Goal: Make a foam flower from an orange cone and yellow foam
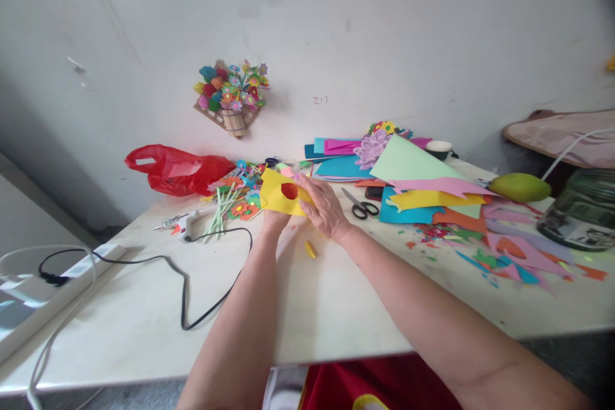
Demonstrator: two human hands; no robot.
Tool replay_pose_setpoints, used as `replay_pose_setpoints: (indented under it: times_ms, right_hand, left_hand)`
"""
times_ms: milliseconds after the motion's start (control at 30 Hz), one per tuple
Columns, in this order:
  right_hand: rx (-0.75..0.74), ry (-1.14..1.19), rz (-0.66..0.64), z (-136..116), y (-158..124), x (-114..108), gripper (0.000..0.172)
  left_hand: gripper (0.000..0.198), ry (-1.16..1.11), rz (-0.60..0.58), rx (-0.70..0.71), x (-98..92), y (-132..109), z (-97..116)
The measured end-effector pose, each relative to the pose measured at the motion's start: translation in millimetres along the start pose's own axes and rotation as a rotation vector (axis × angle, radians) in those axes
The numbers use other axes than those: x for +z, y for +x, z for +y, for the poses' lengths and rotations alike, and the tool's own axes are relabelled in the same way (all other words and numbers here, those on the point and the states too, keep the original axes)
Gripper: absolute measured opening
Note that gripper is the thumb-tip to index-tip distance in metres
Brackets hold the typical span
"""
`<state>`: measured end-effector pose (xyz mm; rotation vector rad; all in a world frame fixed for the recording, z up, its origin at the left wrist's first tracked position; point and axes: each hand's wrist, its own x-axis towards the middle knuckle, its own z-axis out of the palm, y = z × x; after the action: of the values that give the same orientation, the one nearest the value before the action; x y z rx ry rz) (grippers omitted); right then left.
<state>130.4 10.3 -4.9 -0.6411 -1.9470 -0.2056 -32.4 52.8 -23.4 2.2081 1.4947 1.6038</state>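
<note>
A yellow sheet (273,195) with a dark red round piece (289,191) on it is held up above the middle of the table. My left hand (276,220) is mostly hidden behind the sheet, gripping it from below. My right hand (325,205) is closed on the sheet's right edge, its fingers bent over it. A small yellow scrap (311,249) lies on the table below my hands. To the right of my right hand rest black-handled scissors (362,207).
On the white table (327,307), a glue gun (189,225) with a black cable, a red bag (180,172) and pale green strips (221,208) lie left. Coloured sheets (416,166), scraps (521,256), a green fruit (520,187) and a glass jar (581,211) are right.
</note>
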Motion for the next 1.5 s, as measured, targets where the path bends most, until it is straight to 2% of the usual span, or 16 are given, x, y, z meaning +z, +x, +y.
replay_pose_setpoints:
  times_ms: [233,633,1067,1300,1500]
  right_hand:
    - [-0.004,-0.019,-0.013,2,3,-4,0.048]
    - [-0.022,-0.075,-0.056,5,4,-3,0.051]
    - [-0.022,-0.018,-0.066,4,7,-4,0.052]
    - [-0.038,-0.016,-0.082,4,6,-4,0.052]
    - [-0.01,0.017,-0.04,7,4,-4,0.054]
  left_hand:
    - [0.025,-0.09,-0.005,-0.051,2.8,-2,8]
    - [0.028,-0.072,-0.056,0.026,-3.1,-3,20]
    - [0.027,-0.013,-0.092,0.068,-1.3,1,25]
    - [0.029,-0.06,-0.102,0.011,-0.6,0,27]
    - [0.031,-0.085,-0.083,-0.012,0.3,-2,24]
